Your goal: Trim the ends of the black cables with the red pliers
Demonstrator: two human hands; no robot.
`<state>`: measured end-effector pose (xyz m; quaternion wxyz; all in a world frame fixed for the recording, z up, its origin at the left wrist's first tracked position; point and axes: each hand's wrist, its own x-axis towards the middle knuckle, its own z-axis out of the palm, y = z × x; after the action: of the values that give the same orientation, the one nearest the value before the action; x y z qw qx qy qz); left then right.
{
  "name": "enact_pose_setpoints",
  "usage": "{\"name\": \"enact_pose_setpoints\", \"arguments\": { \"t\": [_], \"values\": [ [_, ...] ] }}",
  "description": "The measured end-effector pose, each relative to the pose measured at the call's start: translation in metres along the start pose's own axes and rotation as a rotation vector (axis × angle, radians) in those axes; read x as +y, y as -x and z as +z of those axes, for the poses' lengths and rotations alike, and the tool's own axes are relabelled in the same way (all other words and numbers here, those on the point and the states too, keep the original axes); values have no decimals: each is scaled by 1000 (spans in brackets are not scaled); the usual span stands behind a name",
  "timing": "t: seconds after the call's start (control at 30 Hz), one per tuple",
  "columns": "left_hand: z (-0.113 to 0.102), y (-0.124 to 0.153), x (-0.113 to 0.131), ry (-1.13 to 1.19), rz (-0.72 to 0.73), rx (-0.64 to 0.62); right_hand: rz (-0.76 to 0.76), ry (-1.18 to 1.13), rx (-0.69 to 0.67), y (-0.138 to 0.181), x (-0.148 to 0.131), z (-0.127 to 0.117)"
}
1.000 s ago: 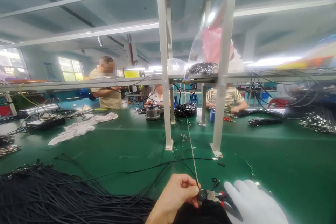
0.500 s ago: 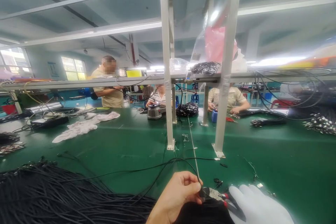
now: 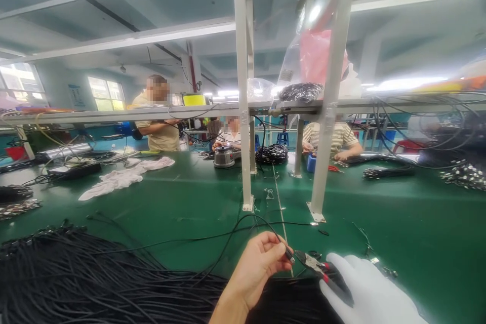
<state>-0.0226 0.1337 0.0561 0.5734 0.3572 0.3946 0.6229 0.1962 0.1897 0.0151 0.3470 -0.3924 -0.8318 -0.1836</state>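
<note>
Between thumb and fingers, my bare left hand (image 3: 261, 266) pinches a black cable (image 3: 232, 233) close to its end. A small metal plug tip (image 3: 291, 259) pokes out past the fingertips. My right hand (image 3: 368, 288), in a white glove, is wrapped around red-and-black handled cutting pliers (image 3: 314, 265). The jaws lie just right of the plug, apart from it. Below both hands spreads a big pile of black cables (image 3: 114, 276), filling the lower left of the table.
Small black scraps (image 3: 322, 233) lie beyond the pliers. Two white shelf posts (image 3: 245, 162) stand on the green table (image 3: 197, 202). A white cloth (image 3: 125, 177) lies to the left. Co-workers sit or stand across the table, near a grey round device (image 3: 224, 157) and a coiled cable bundle (image 3: 271, 153).
Both hands have risen slightly. The pliers' jaws have come away from the cable end, and the metal plug tip now shows.
</note>
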Motion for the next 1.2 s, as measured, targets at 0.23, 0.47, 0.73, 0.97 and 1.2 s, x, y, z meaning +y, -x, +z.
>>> {"name": "enact_pose_setpoints", "arguments": {
  "t": [0.23,0.47,0.73,0.97,1.2],
  "values": [
    [5,1,-1,-32,46,-16,-27,29,71,8,4,16],
    [8,3,-1,-63,70,2,-38,58,71,8,5,15],
    [12,2,-5,-42,85,40,-73,123,113,8,3,14],
    [11,-1,-9,-34,117,67,-62,135,131,4,-1,11],
    [10,-3,-11,-51,164,68,-12,133,124,1,-12,2]
  ]
}}
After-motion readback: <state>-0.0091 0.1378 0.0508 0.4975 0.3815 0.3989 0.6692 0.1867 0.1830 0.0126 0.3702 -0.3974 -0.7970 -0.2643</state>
